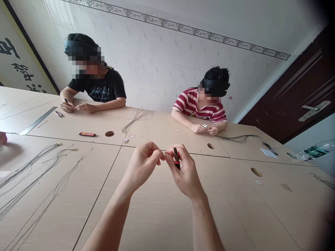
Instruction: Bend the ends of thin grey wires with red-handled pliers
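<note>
Pinching something tiny, the left hand faces a right hand closed round a red-and-black tool. The bottle has unclear contents.

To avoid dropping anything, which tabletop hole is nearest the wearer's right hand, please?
The middle hole; the leftmost hole and rightmost hole are farther away.

The tabletop looks smooth and matt, the upper-centre wall tiles glossy, the left strip metallic, the centre tool handle plastic.

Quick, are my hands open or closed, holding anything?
Left hand: closed in a pinch; whatever it holds is too small to tell.
Right hand: closed around a black-and-red tool.
</note>
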A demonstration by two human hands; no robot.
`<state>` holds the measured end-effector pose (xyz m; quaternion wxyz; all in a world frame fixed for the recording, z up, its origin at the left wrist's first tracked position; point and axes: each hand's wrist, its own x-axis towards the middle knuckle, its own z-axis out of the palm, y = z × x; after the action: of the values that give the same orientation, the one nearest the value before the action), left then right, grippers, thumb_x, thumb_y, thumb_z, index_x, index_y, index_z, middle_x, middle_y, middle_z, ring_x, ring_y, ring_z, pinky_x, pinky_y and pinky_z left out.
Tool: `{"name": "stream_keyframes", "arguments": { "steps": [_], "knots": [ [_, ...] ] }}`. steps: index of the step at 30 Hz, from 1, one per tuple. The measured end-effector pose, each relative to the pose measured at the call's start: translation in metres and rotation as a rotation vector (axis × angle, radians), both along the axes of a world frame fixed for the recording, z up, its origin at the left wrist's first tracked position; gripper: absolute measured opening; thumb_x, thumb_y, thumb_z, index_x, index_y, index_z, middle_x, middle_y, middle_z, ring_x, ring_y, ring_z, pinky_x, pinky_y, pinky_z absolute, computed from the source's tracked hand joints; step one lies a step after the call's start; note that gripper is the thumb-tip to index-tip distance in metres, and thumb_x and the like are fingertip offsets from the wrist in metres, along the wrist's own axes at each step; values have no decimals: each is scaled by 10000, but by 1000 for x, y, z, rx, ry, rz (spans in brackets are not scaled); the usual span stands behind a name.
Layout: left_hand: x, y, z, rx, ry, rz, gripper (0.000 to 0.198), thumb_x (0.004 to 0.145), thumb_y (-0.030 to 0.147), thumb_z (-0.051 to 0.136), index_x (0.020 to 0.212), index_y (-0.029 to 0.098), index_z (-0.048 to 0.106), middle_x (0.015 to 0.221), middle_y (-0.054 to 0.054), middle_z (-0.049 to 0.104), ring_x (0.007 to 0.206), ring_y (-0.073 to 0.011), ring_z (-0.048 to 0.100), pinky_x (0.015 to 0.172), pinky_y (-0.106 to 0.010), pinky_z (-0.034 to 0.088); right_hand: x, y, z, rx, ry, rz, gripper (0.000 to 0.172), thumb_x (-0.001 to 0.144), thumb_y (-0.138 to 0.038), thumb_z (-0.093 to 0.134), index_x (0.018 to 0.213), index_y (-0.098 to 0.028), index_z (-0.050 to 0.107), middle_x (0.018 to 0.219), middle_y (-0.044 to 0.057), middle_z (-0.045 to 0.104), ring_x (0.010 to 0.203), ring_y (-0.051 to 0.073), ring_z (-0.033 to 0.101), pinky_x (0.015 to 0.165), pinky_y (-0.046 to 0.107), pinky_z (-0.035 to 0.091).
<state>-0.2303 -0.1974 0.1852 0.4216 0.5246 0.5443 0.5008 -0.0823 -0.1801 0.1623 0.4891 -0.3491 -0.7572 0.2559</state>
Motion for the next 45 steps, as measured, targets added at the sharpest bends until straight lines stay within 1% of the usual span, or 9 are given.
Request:
{"name": "stream_keyframes", "arguments": {
  "steps": [4,10,14,19,25,38,42,45],
  "knots": [
    [2,-1,1,-11,39,24,181,814,257,535,648,185,542,608,25,573,591,-118,499,516,-221,358,-1,2,-4,9,-29,-2,44,960,-231,485,916,-231,490,940,39,557,849,166,551,707,295,462],
    [3,0,2,-30,102,34,182,815,270,532,659,180,563,602,31,555,527,-98,428,463,-206,307,-1,5,-7,14,-69,13,60,955,-182,455,929,-235,466,906,28,562,825,167,569,739,314,475],
    [2,1,3,-26,96,1,192,827,265,516,664,180,569,624,21,589,559,-105,465,489,-211,337,1,6,-7,-15,-92,-2,57,961,-215,457,910,-236,472,860,17,572,794,163,559,734,312,471],
    [2,0,1,-14,78,-12,195,824,270,524,649,185,533,643,14,612,607,-121,521,512,-217,362,0,6,-7,-18,-97,-16,96,969,-258,451,878,-233,464,822,12,574,760,159,546,681,292,451],
    [1,-1,-1,-35,76,11,196,818,271,527,640,189,523,621,20,584,571,-114,493,504,-218,353,-2,4,-6,-16,-80,-36,147,980,-291,442,845,-232,446,792,7,569,710,150,517,653,282,422],
    [1,1,-2,-63,94,13,184,818,257,507,648,189,528,628,12,590,593,-118,498,513,-226,348,-2,5,-7,19,-80,-64,104,970,-252,461,870,-230,445,802,3,540,729,149,492,679,278,410],
    [-1,3,-3,-58,55,15,187,811,235,510,633,183,535,634,5,596,592,-114,496,519,-221,360,0,5,-7,18,-72,-83,91,968,-267,473,886,-230,462,818,3,545,757,150,509,703,279,410],
    [-2,3,-3,-51,25,11,197,812,227,514,623,178,536,636,2,600,598,-112,503,539,-221,381,0,5,-6,3,-61,-63,85,969,-287,482,905,-231,480,841,3,555,775,147,516,711,274,413]
  ]
}}
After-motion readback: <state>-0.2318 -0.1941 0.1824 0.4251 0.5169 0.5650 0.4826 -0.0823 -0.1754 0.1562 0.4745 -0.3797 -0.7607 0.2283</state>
